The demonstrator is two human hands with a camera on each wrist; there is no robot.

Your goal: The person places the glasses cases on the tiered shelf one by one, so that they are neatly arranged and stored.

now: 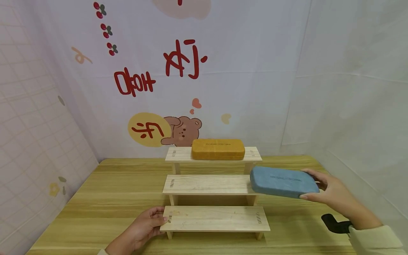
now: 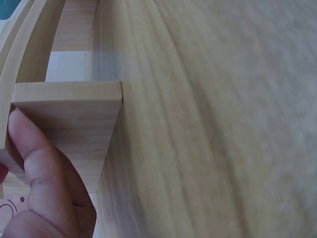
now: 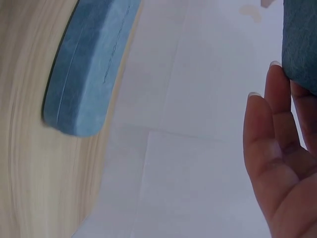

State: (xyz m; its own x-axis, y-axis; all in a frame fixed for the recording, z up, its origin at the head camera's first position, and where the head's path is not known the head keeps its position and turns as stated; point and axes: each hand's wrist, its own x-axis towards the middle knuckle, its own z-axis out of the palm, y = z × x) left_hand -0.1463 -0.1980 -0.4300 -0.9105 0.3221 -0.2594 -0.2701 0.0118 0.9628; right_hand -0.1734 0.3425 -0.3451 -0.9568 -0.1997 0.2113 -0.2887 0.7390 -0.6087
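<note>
My right hand (image 1: pixel 333 194) grips one end of a blue glasses case (image 1: pixel 283 181). The case is held in the air at the right end of the middle step, overlapping it in the head view. On the lowest step of a three-step wooden display stand (image 1: pixel 216 217), my left hand (image 1: pixel 145 225) pinches the left end of the board. The left wrist view shows a finger (image 2: pixel 42 168) against the board's underside. A yellow glasses case (image 1: pixel 218 149) rests on the top step.
In the right wrist view, a blue case (image 3: pixel 86 69) also lies on a wooden surface (image 3: pixel 29 163). The stand stands on a wood-grain table (image 1: pixel 121 191). A printed white cloth (image 1: pixel 248 88) hangs behind, with more cloth at both sides. A black device (image 1: pixel 336 225) sits at my right wrist.
</note>
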